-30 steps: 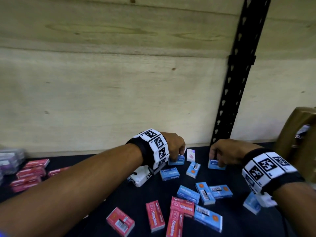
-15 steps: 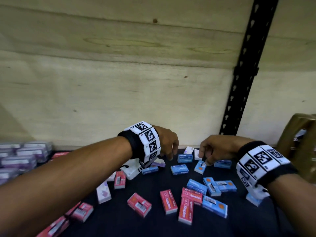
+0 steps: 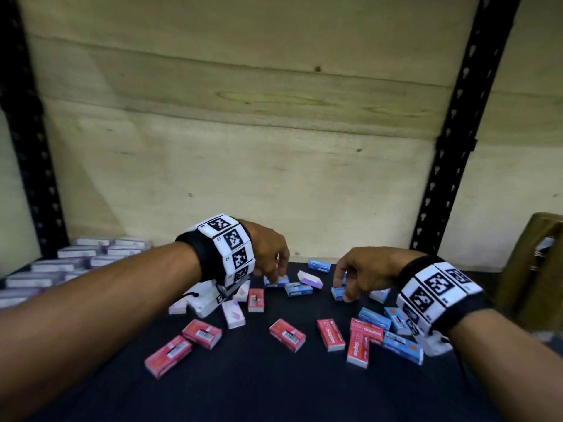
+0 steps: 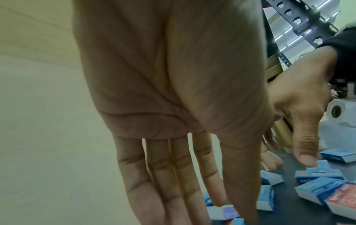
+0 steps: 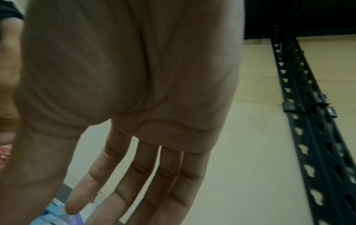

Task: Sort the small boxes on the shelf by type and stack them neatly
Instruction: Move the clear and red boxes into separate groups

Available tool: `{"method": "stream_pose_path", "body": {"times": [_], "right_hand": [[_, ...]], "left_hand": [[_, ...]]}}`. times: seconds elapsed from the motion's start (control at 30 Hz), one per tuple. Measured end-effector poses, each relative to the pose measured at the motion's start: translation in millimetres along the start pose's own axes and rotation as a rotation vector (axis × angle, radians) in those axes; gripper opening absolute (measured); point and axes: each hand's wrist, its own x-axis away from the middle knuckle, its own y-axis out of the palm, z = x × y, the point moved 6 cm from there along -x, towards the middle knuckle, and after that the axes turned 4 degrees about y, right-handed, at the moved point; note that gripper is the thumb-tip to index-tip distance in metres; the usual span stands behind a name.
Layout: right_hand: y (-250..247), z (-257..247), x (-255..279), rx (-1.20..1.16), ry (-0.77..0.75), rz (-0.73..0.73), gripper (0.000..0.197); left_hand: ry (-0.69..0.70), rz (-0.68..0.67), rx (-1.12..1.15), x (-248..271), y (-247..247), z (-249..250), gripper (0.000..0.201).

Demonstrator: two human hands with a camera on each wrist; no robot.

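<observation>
- Shelf (image 3: 243, 388): dark surface, plywood back panel, black slotted uprights at either side.
- Blue boxes (image 3: 298, 288): scattered toward the back and right of the shelf, unstacked; several lay under and between the two hands.
- Red boxes (image 3: 287, 335): loose at the front centre and left, flat, at mixed angles, no pile formed.
- Pale lilac boxes (image 3: 233, 313): a few loose near the left wrist; many more ranged in rows at the far left (image 3: 76, 263).
- Left hand (image 3: 269, 249): fingers straight and spread, reaching down to a blue box; holding nothing in the wrist view.
- Right hand (image 3: 362, 269): fingers relaxed and apart, tips at a blue box (image 3: 338, 292); whether they touched it could not be told.
- Change: a second earlier both hands were curled over the blue boxes; now both had opened, and the view had swung left, revealing the lilac rows.
- Reading: blue boxes being gathered; sorting early, red and blue stacks not yet begun.
</observation>
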Motion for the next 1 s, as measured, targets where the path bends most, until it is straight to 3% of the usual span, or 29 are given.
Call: {"method": "stream_pose_path", "body": {"times": [0.3,0.43,0.53,0.8,1.0], "right_hand": [[-11.6,-73.7,-37.3,0.105,-0.117,0.097,0.020],[-14.2,-105.2,-57.3,0.104,-0.169,0.079,0.011],[-14.8,-124.1,-71.7,0.108,-0.194,0.069,0.016],[-9.6,-160.5,-117.3,0.111,-0.230,0.031,0.027],[-0.4,-192.4,-150.6,0.131,-0.292,-0.012,0.032]], "left_hand": [[-0.208,0.104,-0.014,58.1,-8.7,-87.4,0.021],[-0.292,0.104,-0.009,70.3,-7.0,-128.1,0.020],[-0.329,0.097,-0.027,73.0,-4.8,-148.9,0.019],[-0.359,-0.002,-0.048,62.6,2.5,-186.6,0.018],[-0.370,-0.099,-0.021,54.6,19.5,-211.0,0.028]]}}
